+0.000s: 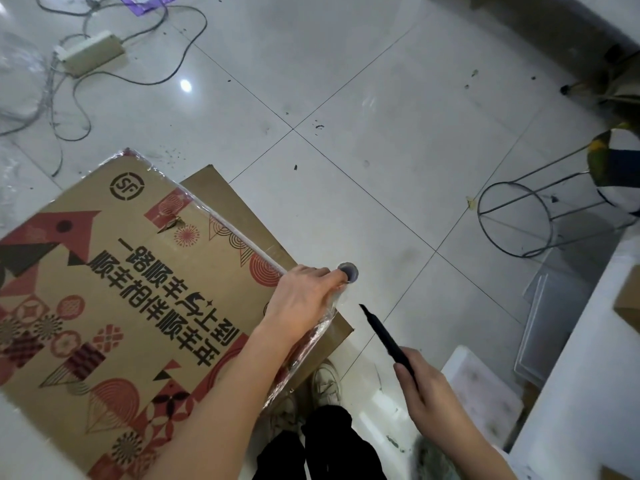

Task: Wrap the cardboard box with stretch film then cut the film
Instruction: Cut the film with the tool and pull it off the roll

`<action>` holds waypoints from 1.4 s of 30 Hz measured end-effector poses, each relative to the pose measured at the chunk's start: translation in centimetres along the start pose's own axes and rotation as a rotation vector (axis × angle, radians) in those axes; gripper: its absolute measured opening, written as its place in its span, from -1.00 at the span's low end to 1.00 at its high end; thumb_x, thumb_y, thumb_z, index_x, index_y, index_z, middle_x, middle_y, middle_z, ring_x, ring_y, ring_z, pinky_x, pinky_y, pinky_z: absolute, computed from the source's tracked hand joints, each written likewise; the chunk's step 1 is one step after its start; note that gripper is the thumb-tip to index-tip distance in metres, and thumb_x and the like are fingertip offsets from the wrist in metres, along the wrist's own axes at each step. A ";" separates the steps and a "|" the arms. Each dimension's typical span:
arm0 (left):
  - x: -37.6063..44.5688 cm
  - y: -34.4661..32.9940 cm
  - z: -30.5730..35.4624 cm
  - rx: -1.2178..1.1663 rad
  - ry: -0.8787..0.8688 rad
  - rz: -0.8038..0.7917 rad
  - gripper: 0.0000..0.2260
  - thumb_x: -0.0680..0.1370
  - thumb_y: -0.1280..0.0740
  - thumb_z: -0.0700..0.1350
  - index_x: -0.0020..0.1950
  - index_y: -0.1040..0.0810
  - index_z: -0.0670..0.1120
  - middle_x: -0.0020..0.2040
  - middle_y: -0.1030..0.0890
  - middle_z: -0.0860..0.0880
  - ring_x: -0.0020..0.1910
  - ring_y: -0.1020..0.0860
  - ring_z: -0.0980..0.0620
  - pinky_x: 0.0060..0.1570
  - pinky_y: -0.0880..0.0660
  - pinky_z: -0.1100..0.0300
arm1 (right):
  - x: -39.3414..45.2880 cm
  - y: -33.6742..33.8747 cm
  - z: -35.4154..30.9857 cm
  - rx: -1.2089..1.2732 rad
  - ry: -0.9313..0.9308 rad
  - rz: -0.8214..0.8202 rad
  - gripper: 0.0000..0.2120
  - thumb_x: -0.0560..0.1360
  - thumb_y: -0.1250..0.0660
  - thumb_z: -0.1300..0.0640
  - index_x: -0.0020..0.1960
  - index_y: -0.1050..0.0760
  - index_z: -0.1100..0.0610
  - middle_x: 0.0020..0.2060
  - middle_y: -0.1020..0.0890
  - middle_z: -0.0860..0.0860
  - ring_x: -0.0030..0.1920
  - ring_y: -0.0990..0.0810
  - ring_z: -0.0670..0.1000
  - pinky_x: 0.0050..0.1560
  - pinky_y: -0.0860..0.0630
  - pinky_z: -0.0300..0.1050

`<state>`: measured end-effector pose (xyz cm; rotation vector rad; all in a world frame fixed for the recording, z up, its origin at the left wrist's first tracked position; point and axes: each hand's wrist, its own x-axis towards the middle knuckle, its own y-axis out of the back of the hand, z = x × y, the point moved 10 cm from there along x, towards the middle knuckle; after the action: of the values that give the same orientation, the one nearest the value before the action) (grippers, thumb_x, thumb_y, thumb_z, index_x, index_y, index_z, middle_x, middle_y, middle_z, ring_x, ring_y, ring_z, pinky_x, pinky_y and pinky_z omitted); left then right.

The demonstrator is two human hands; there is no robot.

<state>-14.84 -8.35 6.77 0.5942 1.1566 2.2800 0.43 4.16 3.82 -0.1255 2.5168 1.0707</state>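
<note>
Your box, half wrapped, on the tiled floor [346,98]

Your left hand [301,299] grips the film roll [348,271] at the cardboard box [121,271]'s right edge; your right hand [433,393] clasps a black cutter [384,337].

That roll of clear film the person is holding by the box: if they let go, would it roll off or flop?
The film roll looks like a tube round a stiff core, so it would probably roll on the glossy tiled floor. The loose film stretched along the cardboard box looks thin and crinkled, likely floppy and clingy. The left hand grips it easily, suggesting it is light.
</note>
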 end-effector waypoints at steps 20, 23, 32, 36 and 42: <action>0.2 -1.5 -0.4 0.032 0.028 -0.093 -0.71 0.30 -0.51 -0.29 -0.04 -0.58 -0.06 -0.33 -0.54 0.03 -0.42 -0.50 0.00 -0.45 -0.29 0.25 | 3.2 0.9 -4.3 -0.562 0.151 0.224 -0.74 0.49 -0.07 -0.01 -0.19 -0.46 0.07 -0.52 -0.49 -0.06 -0.67 -0.38 -0.01 -0.60 -0.12 -0.29; 0.3 -1.3 -0.2 0.056 0.016 -0.094 -0.69 0.27 -0.53 -0.28 -0.05 -0.58 -0.07 -0.34 -0.53 0.04 -0.38 -0.48 0.02 -0.44 -0.22 0.27 | 3.6 0.9 -4.7 -0.582 0.163 0.234 -0.76 0.49 -0.08 0.00 -0.20 -0.45 0.07 -0.52 -0.48 -0.06 -0.68 -0.38 -0.02 -0.61 -0.10 -0.28; 0.2 -0.8 -0.2 -0.003 0.019 -0.049 -0.77 0.49 -0.14 -0.11 -0.07 -0.58 -0.11 -0.33 -0.55 0.00 -0.35 -0.50 -0.01 -0.47 -0.36 0.20 | 3.2 0.7 -3.3 -0.549 0.159 0.231 -0.89 0.44 -0.25 0.08 -0.19 -0.45 0.10 -0.52 -0.47 -0.07 -0.66 -0.38 0.01 -0.64 -0.17 -0.23; 0.3 -1.1 0.0 0.013 0.011 -0.064 -0.78 0.50 -0.16 -0.09 -0.06 -0.58 -0.10 -0.33 -0.55 0.00 -0.36 -0.51 -0.01 -0.45 -0.42 0.17 | 3.1 0.5 -2.7 -0.535 0.149 0.226 -0.90 0.46 -0.28 0.11 -0.17 -0.47 0.14 -0.51 -0.49 -0.06 -0.65 -0.41 0.05 -0.63 -0.16 -0.21; 0.3 -1.6 -0.3 0.056 0.030 -0.088 -0.76 0.35 -0.47 -0.29 -0.04 -0.57 -0.09 -0.33 -0.55 0.00 -0.37 -0.50 -0.02 -0.44 -0.32 0.23 | 4.0 -0.5 -3.0 -0.537 0.123 0.215 -0.85 0.48 -0.19 0.06 -0.15 -0.43 0.14 -0.52 -0.49 -0.04 -0.67 -0.39 0.06 -0.59 -0.09 -0.25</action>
<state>-14.85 -7.55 5.29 0.5217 1.2403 2.1950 -4.07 1.98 3.79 -0.0717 2.3172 1.8596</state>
